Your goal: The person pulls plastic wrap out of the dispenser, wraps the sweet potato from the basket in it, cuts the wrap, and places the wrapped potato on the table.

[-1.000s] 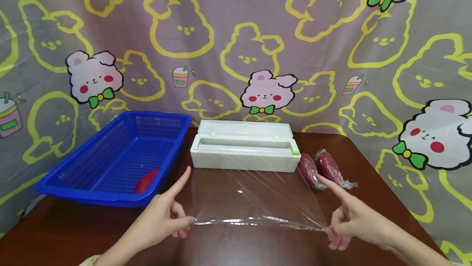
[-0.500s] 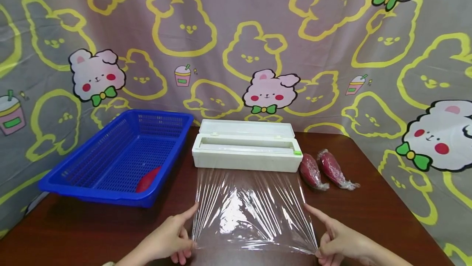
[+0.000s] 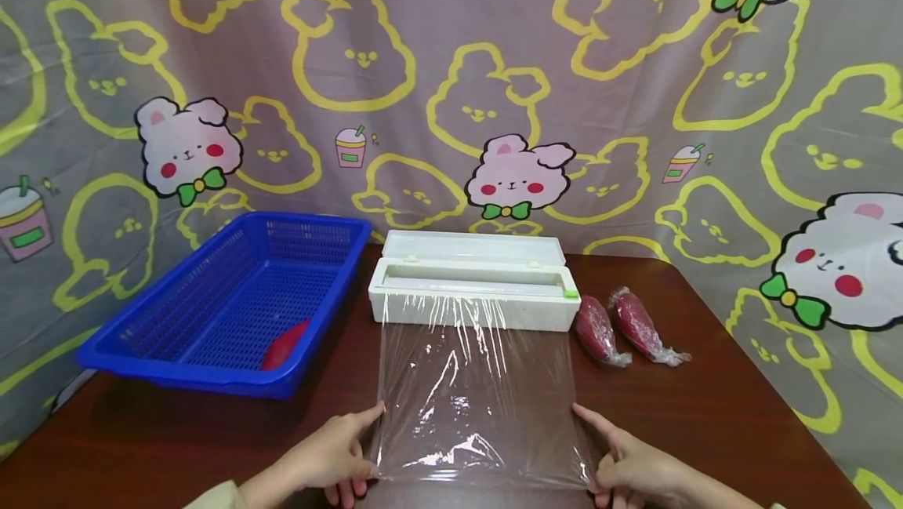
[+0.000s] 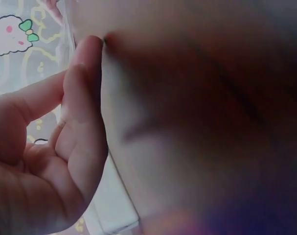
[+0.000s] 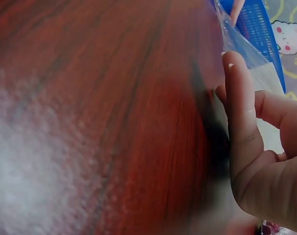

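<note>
A sheet of clear cling film runs from a white dispenser box toward the near side of the table. My left hand pinches its near left corner between thumb and fingers, the index finger stretched along the left edge. At the near right corner my right hand pinches the film likewise, its index finger pointing forward beside the edge. Inside the box, whose lid stands raised at the back, lies a white roll. In the left wrist view the thumb and fingertips meet.
On the left stands a blue plastic basket with one red oblong item in it. Two film-wrapped red oblong items lie right of the box on the dark brown table. A patterned curtain hangs behind.
Both hands have drawn the film's near edge closer to the body and lower, and moved slightly nearer each other. The film now stretches longer from the box.
</note>
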